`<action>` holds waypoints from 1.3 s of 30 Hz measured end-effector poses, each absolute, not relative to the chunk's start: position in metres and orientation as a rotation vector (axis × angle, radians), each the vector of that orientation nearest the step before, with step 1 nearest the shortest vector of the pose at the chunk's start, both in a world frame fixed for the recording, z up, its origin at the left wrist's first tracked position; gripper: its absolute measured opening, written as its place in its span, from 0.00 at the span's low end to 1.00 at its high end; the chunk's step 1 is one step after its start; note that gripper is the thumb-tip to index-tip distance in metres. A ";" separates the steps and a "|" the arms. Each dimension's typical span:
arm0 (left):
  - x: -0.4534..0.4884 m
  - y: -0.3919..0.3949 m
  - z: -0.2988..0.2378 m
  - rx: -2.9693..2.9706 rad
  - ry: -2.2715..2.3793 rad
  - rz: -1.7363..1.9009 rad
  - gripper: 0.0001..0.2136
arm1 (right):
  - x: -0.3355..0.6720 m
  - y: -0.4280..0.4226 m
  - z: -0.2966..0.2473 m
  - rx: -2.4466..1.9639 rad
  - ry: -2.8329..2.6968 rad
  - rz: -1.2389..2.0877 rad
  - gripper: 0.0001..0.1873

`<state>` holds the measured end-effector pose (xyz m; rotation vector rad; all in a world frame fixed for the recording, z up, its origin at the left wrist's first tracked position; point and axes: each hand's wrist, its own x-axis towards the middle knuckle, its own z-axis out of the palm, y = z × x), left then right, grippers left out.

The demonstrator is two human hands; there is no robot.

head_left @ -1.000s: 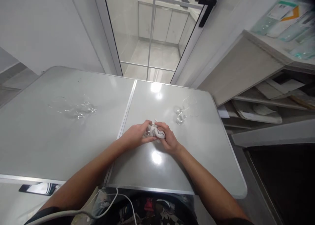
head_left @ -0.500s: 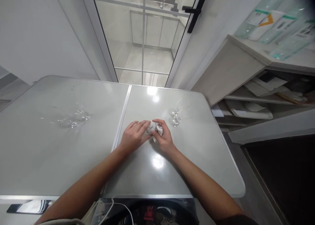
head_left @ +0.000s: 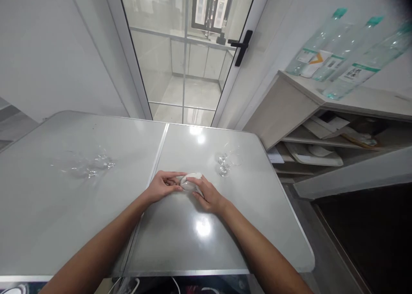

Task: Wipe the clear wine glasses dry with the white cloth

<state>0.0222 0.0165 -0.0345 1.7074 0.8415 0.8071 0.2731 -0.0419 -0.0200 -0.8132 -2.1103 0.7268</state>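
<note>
Above the right half of the table, a small clear glass is between my two hands, its rounded edge showing. My left hand is closed, with thumb and fingers pinching the left side of the glass. Crumpled white tissue lies against the glass, held under the fingers of my right hand, whose thumb is below it. Part of the glass is hidden by the fingers and the tissue. Clear stemmed glasses stand on the table just to the right of my hands.
Several clear glass pieces, hard to make out, are on the left half of the table. A metal seam divides the tabletop. Plastic bottles stand on a shelf unit at the right. Behind the table is a glass door.
The view has tilted up. My hands have turned the glass, so its round clear edge now shows beside the tissue. My left fingers have moved from lying over the tissue to pinching the glass.
</note>
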 end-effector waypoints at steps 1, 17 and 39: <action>0.021 0.017 -0.035 1.766 0.847 0.851 0.23 | 0.274 -0.043 -0.020 -0.792 -2.140 0.728 0.31; 0.013 0.023 -0.038 1.857 0.797 0.897 0.19 | 0.276 -0.038 -0.029 -0.758 -2.250 0.721 0.40; 0.018 0.018 -0.042 1.742 0.770 0.851 0.22 | 0.262 -0.045 -0.028 -0.808 -2.069 0.650 0.41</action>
